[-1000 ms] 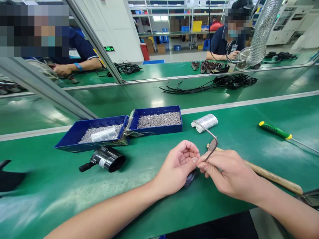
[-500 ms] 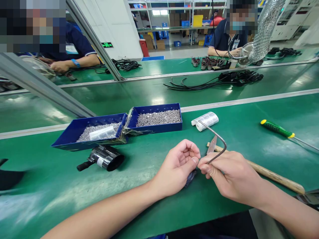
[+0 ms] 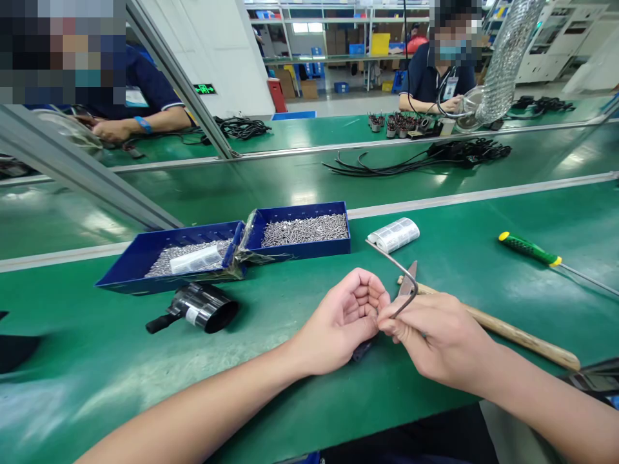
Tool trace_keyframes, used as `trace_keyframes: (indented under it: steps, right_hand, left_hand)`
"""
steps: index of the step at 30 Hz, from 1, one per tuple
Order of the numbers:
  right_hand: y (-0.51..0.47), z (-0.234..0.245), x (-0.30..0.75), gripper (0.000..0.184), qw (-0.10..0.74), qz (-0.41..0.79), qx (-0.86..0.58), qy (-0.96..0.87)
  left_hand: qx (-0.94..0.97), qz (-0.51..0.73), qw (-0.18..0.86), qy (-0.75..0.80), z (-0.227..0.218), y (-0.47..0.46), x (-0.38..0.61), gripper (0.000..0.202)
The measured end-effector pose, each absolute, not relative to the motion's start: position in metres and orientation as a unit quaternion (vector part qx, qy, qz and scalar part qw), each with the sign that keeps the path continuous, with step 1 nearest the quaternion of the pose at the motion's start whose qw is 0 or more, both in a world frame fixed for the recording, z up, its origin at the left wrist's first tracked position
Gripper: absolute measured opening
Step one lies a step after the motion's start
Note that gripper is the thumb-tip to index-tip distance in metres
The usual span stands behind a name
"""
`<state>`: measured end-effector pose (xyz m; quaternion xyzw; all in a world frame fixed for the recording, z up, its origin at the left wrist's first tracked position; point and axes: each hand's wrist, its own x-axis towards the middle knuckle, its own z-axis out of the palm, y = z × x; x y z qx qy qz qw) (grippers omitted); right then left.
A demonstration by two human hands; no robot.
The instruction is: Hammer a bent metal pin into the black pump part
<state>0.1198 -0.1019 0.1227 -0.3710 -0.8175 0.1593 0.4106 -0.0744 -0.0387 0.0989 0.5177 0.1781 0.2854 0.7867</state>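
Observation:
My right hand (image 3: 435, 335) is closed round one end of a bent metal rod that looks like a hex key (image 3: 399, 265). The rod's long arm points up and left, its tip overlapping a roll of labels. My left hand (image 3: 345, 325) is curled beside it, thumb and fingertips meeting the right fingertips. Under the left palm shows a dark piece (image 3: 362, 350), mostly covered, so its kind is unclear. Just behind the right hand lies a hammer with a wooden handle (image 3: 522, 335) and a grey metal head (image 3: 409, 281).
Two blue bins (image 3: 300, 250) (image 3: 138, 264) of screws stand ahead. Closer by lies a black plastic housing (image 3: 206, 306). The label roll (image 3: 396, 234) sits behind my hands, a green screwdriver (image 3: 529, 249) to the right. Black cables (image 3: 454, 154) and two people are across the bench.
The hex key has swung to the left in my right hand, its tip and bend both shifting left. My left hand keeps its curl. The view has turned slightly.

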Motion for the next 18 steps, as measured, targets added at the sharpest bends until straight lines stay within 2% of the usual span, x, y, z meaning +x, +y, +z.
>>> trace_keyframes:
  steps: [3,9,12,14,16,18]
  right_hand:
    - [-0.102,0.122,0.124,0.023,0.399,0.128,-0.384,-0.823]
    - [-0.105,0.118,0.129,0.026,0.4,0.096,-0.375,-0.831]
    - [-0.11,0.119,0.13,0.021,0.41,0.099,-0.385,-0.821]
    - [-0.115,0.118,0.136,0.013,0.412,0.141,-0.422,-0.795]
    - [-0.122,0.113,0.15,0.031,0.392,0.156,-0.492,-0.762]
    - [-0.129,0.101,0.171,0.04,0.317,0.078,-0.584,-0.743]
  left_hand:
    - [0.538,0.286,0.772,0.183,0.102,-0.04,-0.076,0.032]
    - [0.55,0.268,0.763,0.21,0.103,-0.042,-0.074,0.029]
    - [0.543,0.285,0.759,0.218,0.1,-0.043,-0.072,0.023]
    - [0.565,0.303,0.733,0.227,0.1,-0.044,-0.071,0.016]
    - [0.598,0.316,0.697,0.237,0.101,-0.045,-0.07,0.011]
    - [0.622,0.328,0.668,0.243,0.102,-0.046,-0.07,0.008]
